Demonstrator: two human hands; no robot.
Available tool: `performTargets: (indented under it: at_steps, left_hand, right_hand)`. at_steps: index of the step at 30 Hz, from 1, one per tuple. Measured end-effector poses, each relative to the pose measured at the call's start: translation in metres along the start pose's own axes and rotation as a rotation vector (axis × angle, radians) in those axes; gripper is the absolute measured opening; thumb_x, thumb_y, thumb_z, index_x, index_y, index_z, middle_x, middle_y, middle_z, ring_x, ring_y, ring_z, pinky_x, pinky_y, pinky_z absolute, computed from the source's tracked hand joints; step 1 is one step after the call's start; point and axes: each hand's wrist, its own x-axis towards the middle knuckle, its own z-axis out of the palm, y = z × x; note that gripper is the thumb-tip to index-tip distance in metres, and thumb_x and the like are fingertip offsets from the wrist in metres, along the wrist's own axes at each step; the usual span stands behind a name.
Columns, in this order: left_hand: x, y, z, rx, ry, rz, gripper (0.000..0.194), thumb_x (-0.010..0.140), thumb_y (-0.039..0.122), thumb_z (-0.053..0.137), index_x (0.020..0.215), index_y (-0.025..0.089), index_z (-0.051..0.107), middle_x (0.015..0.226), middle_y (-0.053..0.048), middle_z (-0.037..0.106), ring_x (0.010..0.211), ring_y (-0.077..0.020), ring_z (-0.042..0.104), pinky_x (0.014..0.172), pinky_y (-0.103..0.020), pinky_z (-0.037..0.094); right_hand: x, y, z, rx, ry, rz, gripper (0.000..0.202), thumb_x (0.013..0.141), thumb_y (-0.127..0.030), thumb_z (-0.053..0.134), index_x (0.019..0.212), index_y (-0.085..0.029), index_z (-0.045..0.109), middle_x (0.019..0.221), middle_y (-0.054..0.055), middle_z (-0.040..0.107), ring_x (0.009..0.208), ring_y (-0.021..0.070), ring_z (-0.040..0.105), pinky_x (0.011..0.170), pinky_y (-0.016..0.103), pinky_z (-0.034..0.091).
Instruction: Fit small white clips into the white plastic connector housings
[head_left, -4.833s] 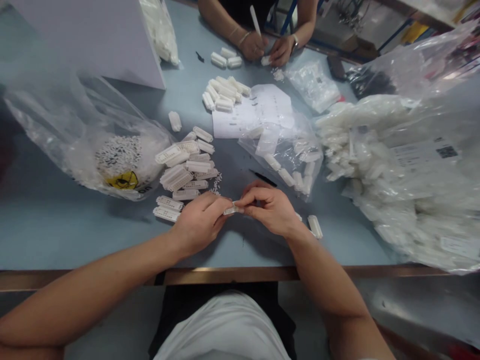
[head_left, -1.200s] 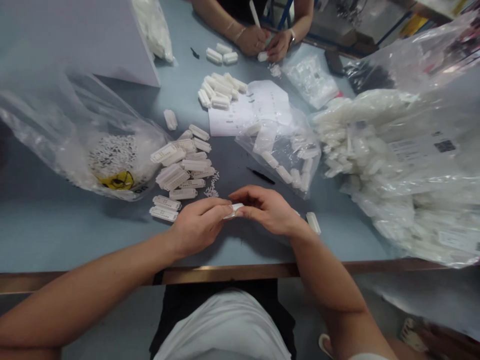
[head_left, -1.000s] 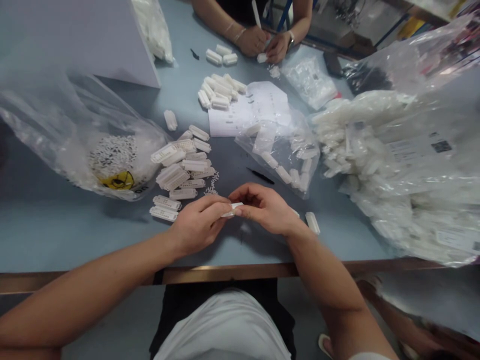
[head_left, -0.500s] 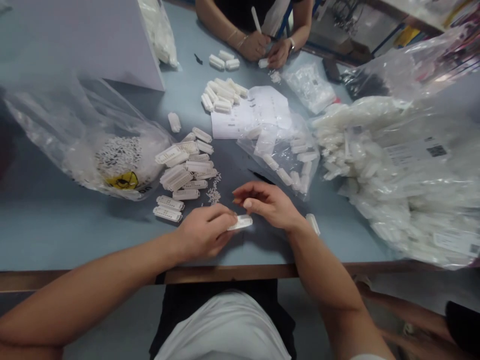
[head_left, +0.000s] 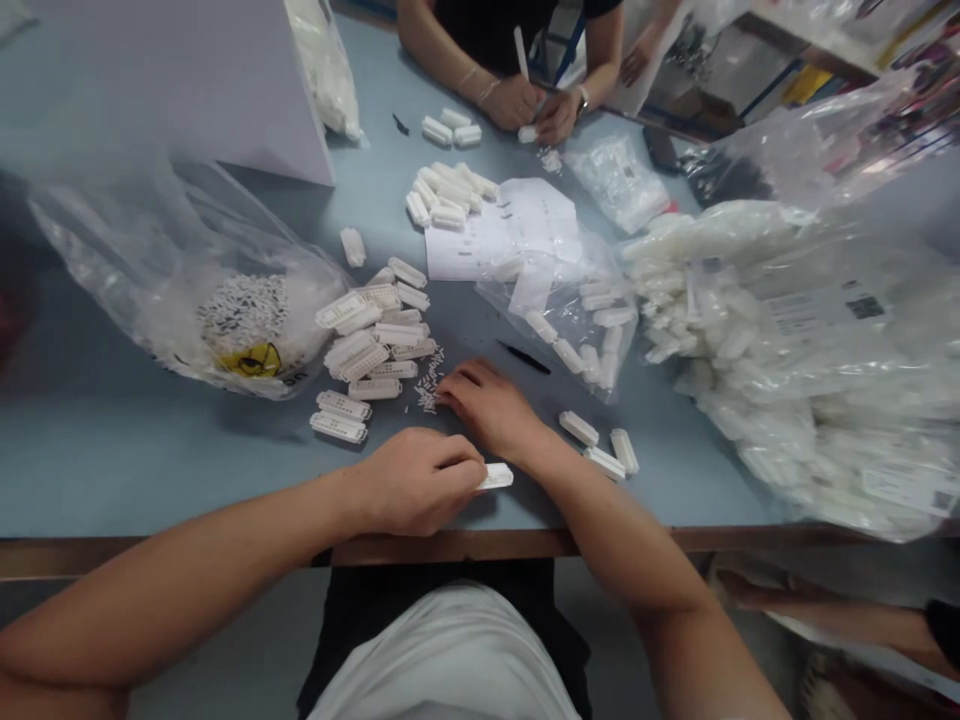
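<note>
My left hand [head_left: 431, 480] is closed around one end of a white plastic piece [head_left: 497, 477], low over the table near its front edge. Farther forward, my right hand [head_left: 484, 400] has its fingertips at a scatter of tiny white bits [head_left: 427, 390]; whether they pinch any of them is too small to tell. Left of those bits lies a heap of white slotted pieces [head_left: 367, 340]. Beyond my right hand is a black pen [head_left: 529, 357]. Several white pieces [head_left: 579, 429] lie right of my right forearm.
A clear bag of small bits [head_left: 247, 310] stands at left, large bags of white pieces [head_left: 810, 330] at right. Papers [head_left: 457, 250] and a smaller bag [head_left: 570, 350] lie ahead. Across the table, a person's hands [head_left: 536, 108] hold a white pen and a piece.
My right hand has moved left and forward to the tiny bits. My left hand has shifted slightly toward me with its piece. More white pieces now show beside my right forearm.
</note>
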Motion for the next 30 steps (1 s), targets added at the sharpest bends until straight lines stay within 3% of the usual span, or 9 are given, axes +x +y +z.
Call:
performTargets:
  at_steps: [4,8,11,14,19,24,30]
  left_hand:
    - [-0.001,-0.002,0.001,0.022,-0.004,-0.031,0.015,0.092,0.020,0.050,0.085,0.020,0.064,0.086,-0.002,0.073,0.065,-0.0134,0.064,0.059,-0.025,0.045]
    - [-0.001,-0.004,0.002,-0.020,0.063,-0.085,0.011,0.093,0.024,0.055,0.090,0.019,0.063,0.087,-0.003,0.071,0.067,-0.0132,0.065,0.060,-0.024,0.047]
    - [0.000,-0.004,-0.001,-0.012,0.163,-0.233,0.006,0.093,0.024,0.059,0.093,0.019,0.062,0.086,-0.003,0.069,0.072,-0.0135,0.065,0.063,-0.023,0.049]
    - [0.003,-0.006,-0.003,0.041,0.251,-0.384,0.005,0.090,0.023,0.063,0.093,0.019,0.062,0.082,-0.001,0.067,0.072,-0.0136,0.063,0.066,-0.023,0.049]
    - [0.004,-0.010,-0.004,0.107,0.267,-0.415,0.004,0.090,0.021,0.063,0.093,0.019,0.063,0.082,-0.002,0.068,0.074,-0.0150,0.064,0.067,-0.023,0.050]
    - [0.004,-0.012,-0.003,0.139,0.265,-0.390,0.006,0.090,0.019,0.062,0.096,0.019,0.063,0.086,-0.003,0.069,0.079,-0.0158,0.066,0.071,-0.024,0.052]
    - [0.001,-0.013,-0.001,0.165,0.267,-0.339,0.004,0.091,0.018,0.062,0.095,0.019,0.062,0.089,-0.004,0.070,0.078,-0.0148,0.066,0.070,-0.023,0.053]
  right_hand:
    - [-0.004,0.003,-0.004,0.047,0.021,-0.006,0.019,0.101,-0.021,0.051,0.106,-0.022,0.069,0.099,0.007,0.067,0.096,0.0210,0.057,0.081,0.031,0.048]
    - [-0.007,0.009,-0.011,0.201,0.124,0.008,0.020,0.100,-0.022,0.052,0.105,-0.022,0.071,0.100,0.007,0.070,0.095,0.0195,0.062,0.083,0.031,0.050]
    - [-0.011,0.013,-0.026,0.362,0.223,0.095,0.011,0.094,-0.022,0.063,0.097,-0.022,0.073,0.092,0.003,0.072,0.084,0.0165,0.065,0.077,0.029,0.052]
    - [-0.018,0.014,-0.043,0.431,0.236,0.109,0.005,0.091,-0.023,0.069,0.093,-0.023,0.073,0.086,0.001,0.072,0.077,0.0147,0.066,0.071,0.026,0.052]
    - [-0.029,0.007,-0.056,0.228,0.184,-0.108,0.012,0.097,-0.020,0.060,0.100,-0.020,0.072,0.092,0.006,0.072,0.088,0.0169,0.067,0.077,0.028,0.054]
    - [-0.030,0.001,-0.054,0.062,0.200,-0.178,0.015,0.099,-0.019,0.056,0.100,-0.019,0.072,0.090,0.007,0.071,0.084,0.0186,0.063,0.076,0.031,0.055]
    - [-0.033,0.002,-0.051,0.051,0.189,-0.214,0.017,0.099,-0.017,0.054,0.103,-0.020,0.071,0.090,0.008,0.070,0.087,0.0200,0.060,0.078,0.034,0.054]
